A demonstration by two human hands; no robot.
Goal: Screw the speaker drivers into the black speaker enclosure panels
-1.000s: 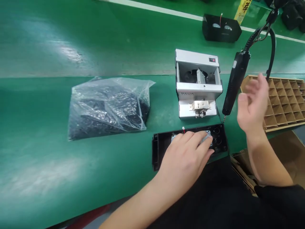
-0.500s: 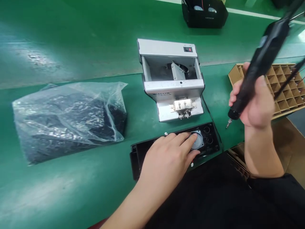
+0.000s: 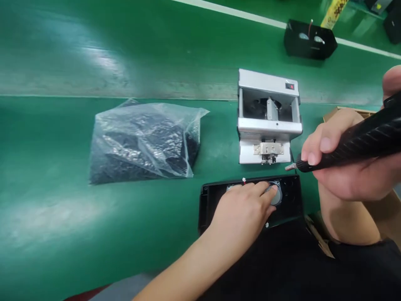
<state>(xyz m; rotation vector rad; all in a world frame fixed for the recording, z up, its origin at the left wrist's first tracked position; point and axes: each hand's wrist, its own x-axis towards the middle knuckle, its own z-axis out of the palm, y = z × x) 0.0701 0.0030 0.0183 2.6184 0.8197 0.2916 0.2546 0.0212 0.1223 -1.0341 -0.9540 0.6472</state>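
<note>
My left hand [image 3: 242, 211] lies flat on a black plastic housing [image 3: 209, 200] at the near edge of the green bench, its fingertips pressing a round silver speaker [image 3: 277, 195] set in the housing. My right hand [image 3: 341, 167] is closed round a black electric screwdriver [image 3: 354, 144]. The tool lies almost level, and its metal bit [image 3: 290, 167] points left, just below the front of a grey screw feeder machine [image 3: 268, 119].
A clear plastic bag of dark parts [image 3: 142, 142] lies to the left. A cardboard divider tray [image 3: 340, 113] shows behind my right hand. Another black housing [image 3: 308, 42] stands at the back right. A cardboard box [image 3: 316, 234] sits by my right forearm.
My right hand reached up to the hanging screwdriver, gripped it, and has brought it down and tilted it level toward the screw feeder. My left hand stayed on the speaker.
</note>
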